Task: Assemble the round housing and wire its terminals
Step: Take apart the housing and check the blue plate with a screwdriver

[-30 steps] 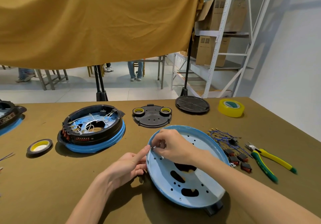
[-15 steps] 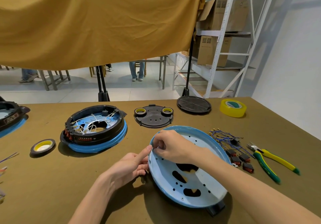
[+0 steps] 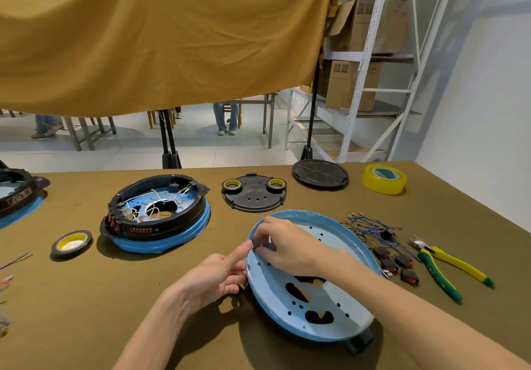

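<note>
Near the front edge of the olive-covered table (image 3: 86, 312), a round blue housing plate (image 3: 330, 298) sits tilted, its pale inner face with cut-outs and small holes turned up. At the plate's left rim the left hand (image 3: 212, 277) grips the edge, forefinger stretched up along it and the other fingers curled under. Just inside that rim the right hand (image 3: 284, 246) hovers with fingertips drawn together in a narrow pinch; what they hold is too small to tell. Right of the plate lie blue wires (image 3: 370, 226), several black-and-red terminal switches (image 3: 398, 265), and green-and-yellow pliers (image 3: 442, 266). Left of the plate stands a wired housing (image 3: 158, 214), black ring on blue base, and beside that a roll of tape (image 3: 71, 242). Behind the plate rest a black cover (image 3: 254, 197), a black disc (image 3: 320, 174) and a yellow tape roll (image 3: 384, 179).
</note>
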`<state>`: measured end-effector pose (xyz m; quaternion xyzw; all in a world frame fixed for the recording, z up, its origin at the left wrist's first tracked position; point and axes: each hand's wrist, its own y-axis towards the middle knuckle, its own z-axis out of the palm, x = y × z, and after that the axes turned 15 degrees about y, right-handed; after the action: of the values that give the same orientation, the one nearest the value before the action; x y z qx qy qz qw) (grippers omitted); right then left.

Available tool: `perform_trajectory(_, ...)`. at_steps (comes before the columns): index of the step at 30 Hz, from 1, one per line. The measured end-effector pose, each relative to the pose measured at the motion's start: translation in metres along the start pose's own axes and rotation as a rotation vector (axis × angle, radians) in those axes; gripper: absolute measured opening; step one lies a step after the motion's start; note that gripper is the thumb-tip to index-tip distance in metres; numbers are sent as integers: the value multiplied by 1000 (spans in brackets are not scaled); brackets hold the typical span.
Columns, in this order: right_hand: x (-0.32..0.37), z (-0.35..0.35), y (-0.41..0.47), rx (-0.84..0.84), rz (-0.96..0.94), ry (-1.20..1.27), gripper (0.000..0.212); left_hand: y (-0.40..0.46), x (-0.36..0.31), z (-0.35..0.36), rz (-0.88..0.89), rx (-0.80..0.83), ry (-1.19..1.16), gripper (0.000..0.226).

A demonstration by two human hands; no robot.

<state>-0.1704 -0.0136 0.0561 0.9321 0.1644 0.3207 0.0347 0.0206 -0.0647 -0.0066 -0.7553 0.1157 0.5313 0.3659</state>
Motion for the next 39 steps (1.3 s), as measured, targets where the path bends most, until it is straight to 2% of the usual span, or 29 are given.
perform_trajectory(4,2,1,1,-26,6,-62,18,-3,-1,0,-5,0,-11,90)
perform_trajectory(7,1,0,0,-8,1,6,14,-5,-1,-1,-7,23,-37,89)
perform_trajectory(9,1,0,-1,6,9,36,10,-5,-1,-2,-17,22,-51,90)
perform_trajectory(13,2,2,3,-22,31,0,19,-4,1,-2,-28,14,-25,93)
perform_trajectory(17,0,0,4,27,20,74,2,-3,3,-1,-42,-24,3,106)
perform_trajectory(22,2,7,7,-15,34,-80,16,-1,3,0,-45,-29,-6,105)
perform_trajectory(25,1,4,5,24,33,-9,7,0,5,-1,-30,-39,6,111)
perform_trajectory(27,-1,3,5,43,36,1,13,1,5,0,-28,-48,18,114)
perform_trajectory(30,-2,2,6,49,35,-10,16,-2,3,2,-20,-31,12,107)
perform_trajectory(34,-3,2,5,32,38,37,8,-4,2,3,-28,-32,-7,93)
perform_trajectory(39,-3,6,7,23,26,-5,9,-3,0,5,-36,-38,-8,94)
